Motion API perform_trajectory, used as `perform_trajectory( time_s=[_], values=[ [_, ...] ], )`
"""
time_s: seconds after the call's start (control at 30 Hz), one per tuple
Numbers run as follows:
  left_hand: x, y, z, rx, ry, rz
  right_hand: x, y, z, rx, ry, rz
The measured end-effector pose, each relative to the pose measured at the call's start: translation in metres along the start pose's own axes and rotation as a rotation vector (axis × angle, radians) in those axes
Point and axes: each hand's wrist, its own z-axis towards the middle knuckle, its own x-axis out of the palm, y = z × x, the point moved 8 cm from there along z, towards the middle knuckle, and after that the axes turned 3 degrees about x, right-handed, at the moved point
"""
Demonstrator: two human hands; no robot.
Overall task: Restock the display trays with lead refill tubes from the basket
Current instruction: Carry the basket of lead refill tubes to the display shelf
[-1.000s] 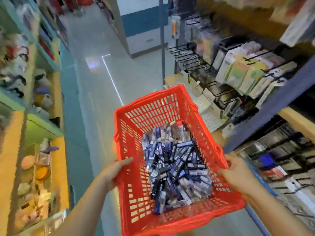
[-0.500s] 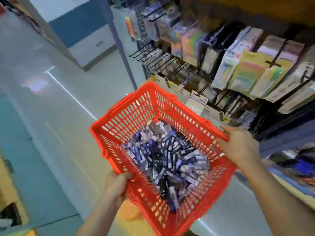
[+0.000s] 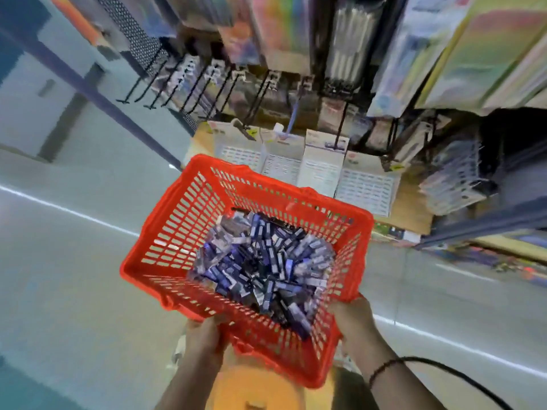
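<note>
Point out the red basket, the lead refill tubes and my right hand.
red basket [image 3: 177, 229]: head view, left slotted wall.
lead refill tubes [image 3: 260, 261]: head view, middle of pile.
right hand [image 3: 354, 323]: head view, back of hand.

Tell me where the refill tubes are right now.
Head view, centre: the tubes lie heaped in the red basket, which the left hand and right hand hold at its near corners, in front of the white display boxes.

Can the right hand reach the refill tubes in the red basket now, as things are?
Probably not yet: the right hand grips the basket at its near corner, and the left hand holds it too. The tubes lie uncovered, so a freed hand could.
</note>
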Motion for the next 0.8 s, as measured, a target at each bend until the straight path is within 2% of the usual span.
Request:
perform_trajectory(
  time_s=[0.17,0.27,0.4,0.5,0.7,0.8],
  values=[
    [0.013,0.011,0.098,-0.090,0.216,0.137,0.041,-0.013,0.040,0.002,-0.045,0.036],
    [-0.010,0.002,0.186,-0.117,0.226,0.158,0.059,-0.030,0.071,-0.010,-0.089,0.075],
    [-0.041,-0.034,0.282,0.087,0.194,0.422,0.058,-0.051,0.110,-0.014,-0.150,0.091],
    [-0.013,-0.052,0.313,0.197,0.159,0.602,0.052,-0.063,0.140,-0.016,-0.173,0.084],
    [0.058,-0.019,0.336,0.256,0.395,0.986,0.042,-0.070,0.213,-0.085,-0.147,-0.030],
    [0.070,0.000,0.332,0.225,0.594,1.311,0.038,-0.062,0.247,-0.148,-0.181,-0.089]
  ],
)
